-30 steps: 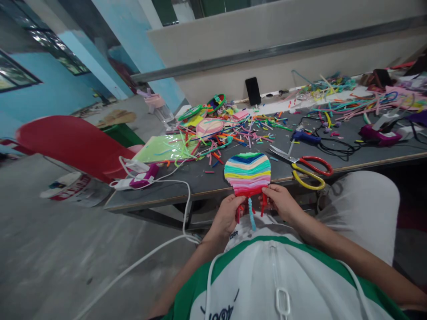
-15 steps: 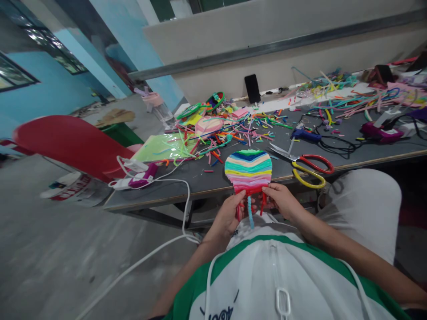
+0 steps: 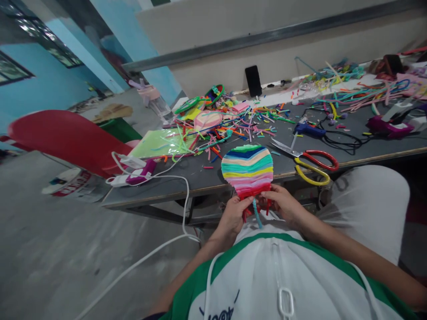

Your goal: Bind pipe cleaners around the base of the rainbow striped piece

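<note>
I hold a striped pipe-cleaner fan [image 3: 247,170] upright at the table's near edge; its bands run blue, cream, green, yellow, pink and red. My left hand [image 3: 234,216] pinches its red lower left corner. My right hand [image 3: 283,205] pinches the red lower right corner. Red ends and one light blue stem [image 3: 256,217] hang down between my hands. Both hands are closed on the piece.
Red and yellow scissors [image 3: 308,162] lie on the grey table [image 3: 207,180] just right of the fan. Several cut pipe-cleaner bits [image 3: 233,124], a blue glue gun [image 3: 308,130], a purple glue gun [image 3: 388,126], a phone [image 3: 253,81], a red chair [image 3: 70,140] and a white cable [image 3: 160,209].
My hands have drawn closer together on the fan's red bottom, and the fan has tipped slightly left. The view has shifted a little.
</note>
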The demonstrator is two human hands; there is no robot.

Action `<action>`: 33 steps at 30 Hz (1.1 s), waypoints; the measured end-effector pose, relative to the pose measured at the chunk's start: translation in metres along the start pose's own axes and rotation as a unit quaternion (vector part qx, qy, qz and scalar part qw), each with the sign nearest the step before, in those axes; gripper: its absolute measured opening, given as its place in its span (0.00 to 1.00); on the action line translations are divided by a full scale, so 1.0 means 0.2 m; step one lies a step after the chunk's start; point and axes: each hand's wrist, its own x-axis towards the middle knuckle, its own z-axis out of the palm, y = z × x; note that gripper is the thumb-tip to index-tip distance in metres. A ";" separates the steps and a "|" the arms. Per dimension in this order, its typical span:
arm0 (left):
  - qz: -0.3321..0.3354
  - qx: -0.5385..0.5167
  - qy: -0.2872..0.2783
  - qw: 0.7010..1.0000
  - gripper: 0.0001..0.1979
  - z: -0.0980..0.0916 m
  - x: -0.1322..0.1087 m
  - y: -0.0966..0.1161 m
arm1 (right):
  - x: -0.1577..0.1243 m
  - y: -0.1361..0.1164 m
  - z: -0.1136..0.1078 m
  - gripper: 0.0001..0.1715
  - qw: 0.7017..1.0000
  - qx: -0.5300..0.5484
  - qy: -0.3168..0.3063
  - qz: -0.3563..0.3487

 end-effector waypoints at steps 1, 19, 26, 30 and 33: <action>0.003 -0.004 0.002 1.000 0.15 0.00 0.00 -0.01 | 0.00 0.01 0.00 0.15 1.000 -0.003 0.005 0.002; -0.019 0.016 -0.005 1.000 0.18 0.00 -0.02 0.01 | -0.01 -0.02 -0.01 0.16 0.999 -0.027 -0.007 0.017; -0.040 0.007 -0.003 0.999 0.15 -0.06 -0.05 0.08 | -0.03 -0.06 -0.03 0.15 0.996 -0.085 -0.004 0.023; -0.041 0.025 -0.015 0.999 0.12 -0.11 -0.05 0.11 | -0.03 -0.08 -0.03 0.12 0.995 -0.094 -0.006 0.045; -0.045 0.044 -0.019 0.998 0.13 -0.13 -0.04 0.12 | -0.04 -0.09 -0.02 0.11 0.995 -0.083 -0.008 0.060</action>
